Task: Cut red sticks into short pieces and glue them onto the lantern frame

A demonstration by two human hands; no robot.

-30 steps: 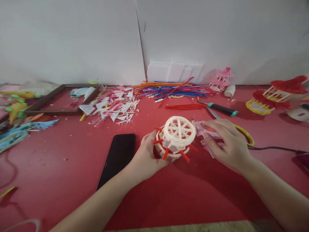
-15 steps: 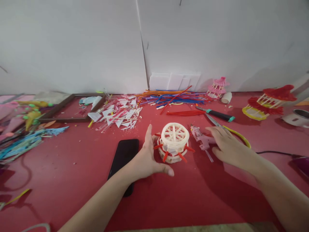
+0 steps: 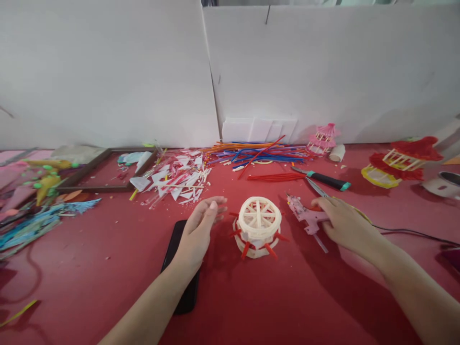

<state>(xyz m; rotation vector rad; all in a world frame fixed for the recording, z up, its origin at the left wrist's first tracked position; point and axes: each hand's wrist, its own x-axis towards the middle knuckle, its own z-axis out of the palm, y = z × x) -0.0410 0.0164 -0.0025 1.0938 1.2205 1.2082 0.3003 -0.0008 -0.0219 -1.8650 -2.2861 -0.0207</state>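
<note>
A round cream straw model (image 3: 257, 225) with short red straw pieces sticking out stands on the red table (image 3: 273, 297). My left hand (image 3: 199, 231) hovers just left of it with fingers stretched out, holding nothing, above a black phone (image 3: 182, 275). My right hand (image 3: 343, 224) lies to the right of the model. Its fingers curl on the handle of a pink glue gun (image 3: 304, 214) that rests on the table.
Coloured straws (image 3: 251, 151) and a white-and-pink scrap pile (image 3: 174, 177) lie further back. A knife with a teal-tipped handle (image 3: 327, 180), a red pagoda model (image 3: 400, 160), a small pink one (image 3: 323, 135), a wooden frame (image 3: 89, 170) and a black cable (image 3: 413, 233) surround the work spot.
My left hand let go of the cream model, which now stands on the table, and drew back to the left. My right hand lowered the glue gun to the table.
</note>
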